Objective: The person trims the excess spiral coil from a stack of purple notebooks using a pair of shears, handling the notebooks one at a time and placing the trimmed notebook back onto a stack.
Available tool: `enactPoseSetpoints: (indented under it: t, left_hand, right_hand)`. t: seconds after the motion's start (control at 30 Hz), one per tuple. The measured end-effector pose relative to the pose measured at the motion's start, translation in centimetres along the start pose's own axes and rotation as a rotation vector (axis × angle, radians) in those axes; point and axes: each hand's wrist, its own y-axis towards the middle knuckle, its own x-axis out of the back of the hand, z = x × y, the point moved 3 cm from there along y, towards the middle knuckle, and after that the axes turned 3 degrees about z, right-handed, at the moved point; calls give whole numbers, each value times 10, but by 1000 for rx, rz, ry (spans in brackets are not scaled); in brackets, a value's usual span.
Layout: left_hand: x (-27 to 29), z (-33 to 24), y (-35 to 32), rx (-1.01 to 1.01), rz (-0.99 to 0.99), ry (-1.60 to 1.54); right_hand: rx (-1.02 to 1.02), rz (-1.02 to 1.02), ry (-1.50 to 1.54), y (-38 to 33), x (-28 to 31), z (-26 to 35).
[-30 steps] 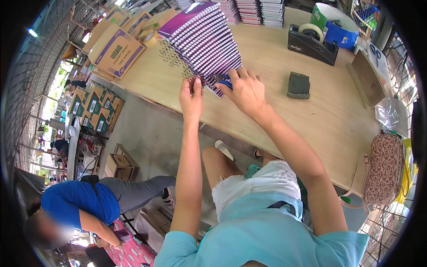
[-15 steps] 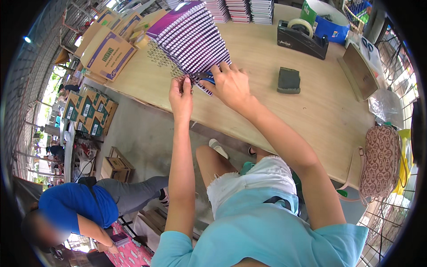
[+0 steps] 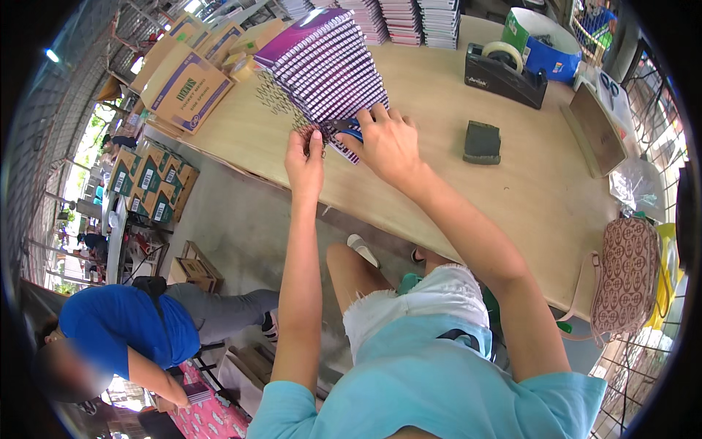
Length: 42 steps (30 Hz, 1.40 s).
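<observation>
A tall stack of spiral-bound notebooks with purple covers stands near the table's front edge, its bound edges facing me. Loose wire ends stick out from the left side of the stack. At the lowest wires, my left hand is closed in a pinch on a wire end between thumb and fingers. My right hand grips blue-handled pliers, whose dark jaws are beside the left fingertips against the stack's lower left corner. Whether the jaws touch a wire is too small to tell.
On the table are a black tape dispenser, a dark block, a green-and-blue tub and more notebook piles. Cardboard boxes stand at the left. A patterned bag sits at right. A person in blue bends at lower left.
The whole view has shifted slightly, so the table's things appear lower and farther right. Both hands keep their places at the stack's lower left corner, with the pliers still in my right hand.
</observation>
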Motion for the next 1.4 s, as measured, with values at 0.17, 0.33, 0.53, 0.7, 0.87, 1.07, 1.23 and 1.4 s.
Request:
enactPoseSetpoints:
  t: [0.17,0.33,0.53,0.7,0.87,1.07,1.23,1.4]
  left_hand:
    - [3,7,2,-29,-6,61]
    - [5,11,3,-85,-15,124]
    - [4,10,2,-77,-8,128]
    - [5,6,2,-137,-19,154]
    - [3,3,1,-102,5,135]
    - [13,3,0,-127,-48,159]
    - [14,-10,1,-94,46,127]
    - [19,-8,4,-66,29,167]
  right_hand:
    - [19,-4,-47,0,3,0]
    - [21,19,-40,-1,0,2]
    - [15,1,-14,0,1,1]
    - [33,-19,-41,2,4,2]
    - [-30,114,96,8,-1,1]
    - [-6,-3,58,3,17,3]
    - [-22,52,21,6,9,7]
    - [22,-40,-27,8,13,17]
